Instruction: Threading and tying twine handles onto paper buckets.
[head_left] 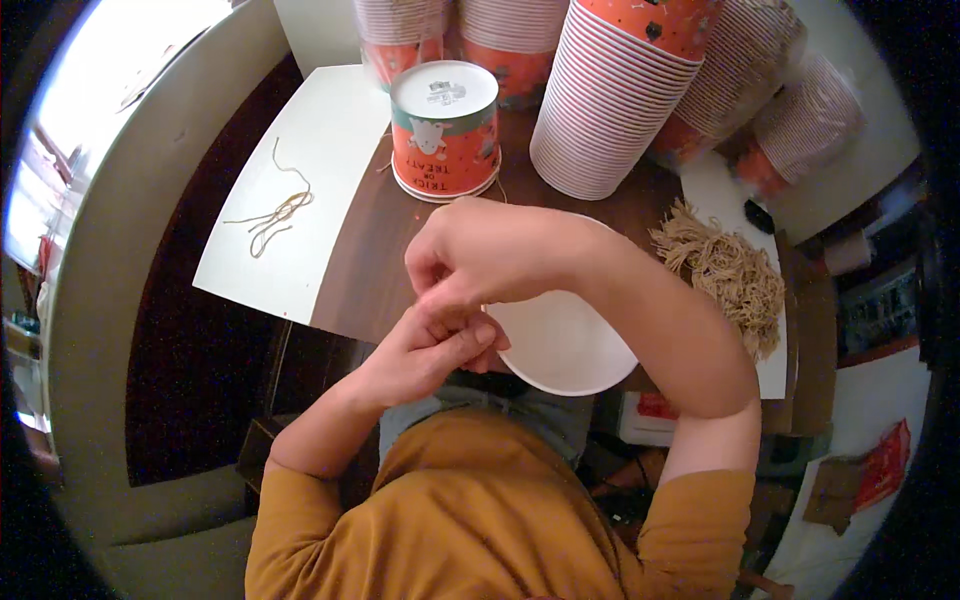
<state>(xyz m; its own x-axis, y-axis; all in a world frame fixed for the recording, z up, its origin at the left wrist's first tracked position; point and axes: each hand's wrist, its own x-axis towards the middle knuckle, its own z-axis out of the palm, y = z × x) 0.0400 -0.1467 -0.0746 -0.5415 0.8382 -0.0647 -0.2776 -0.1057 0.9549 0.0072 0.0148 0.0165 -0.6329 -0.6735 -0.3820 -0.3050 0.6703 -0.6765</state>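
Left hand [425, 350] and right hand [470, 255] meet at white cup [565, 345] rim, fingers pinched; what they pinch hidden. Best hold cup steady, go slow. String pile [730, 275] near.

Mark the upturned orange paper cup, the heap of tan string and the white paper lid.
upturned orange paper cup [445, 135], head view, printed side wall.
heap of tan string [728, 270], head view, middle of the heap.
white paper lid [565, 345], head view, bare inner face.

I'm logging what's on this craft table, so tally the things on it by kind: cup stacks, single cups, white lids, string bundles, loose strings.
Stacks of orange paper cups: at least 6, some cut off at the edge
Single upside-down orange cup: 1
White round lid, at the hands: 1
Bundle of tan strings: 1
Small cluster of loose strings: 1
Total: at least 10
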